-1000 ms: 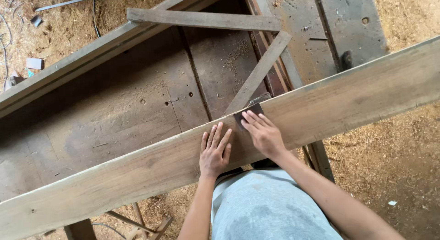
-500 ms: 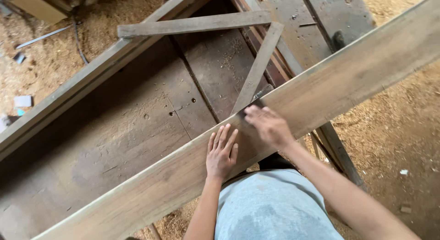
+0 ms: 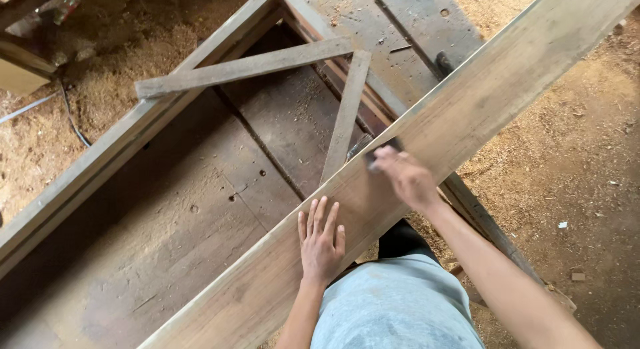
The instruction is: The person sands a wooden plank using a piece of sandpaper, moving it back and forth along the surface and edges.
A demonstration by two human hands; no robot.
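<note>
Two hands on one long plank [image 3: 467, 116], running from lower left to upper right of frame across the surface [image 3: 200, 209]. Left hand [image 3: 321, 242] flat, fingers spread wide. Right hand [image 3: 407, 179] blurred, closed around small dark tool [image 3: 380, 149] at plank edge.

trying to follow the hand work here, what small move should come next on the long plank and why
Probably slide the right hand and the small dark tool under it a little further along the long pale wooden plank. The left hand lies flat and steadies the plank, which spans the dark wooden workbench, and the right hand is blurred.
</note>
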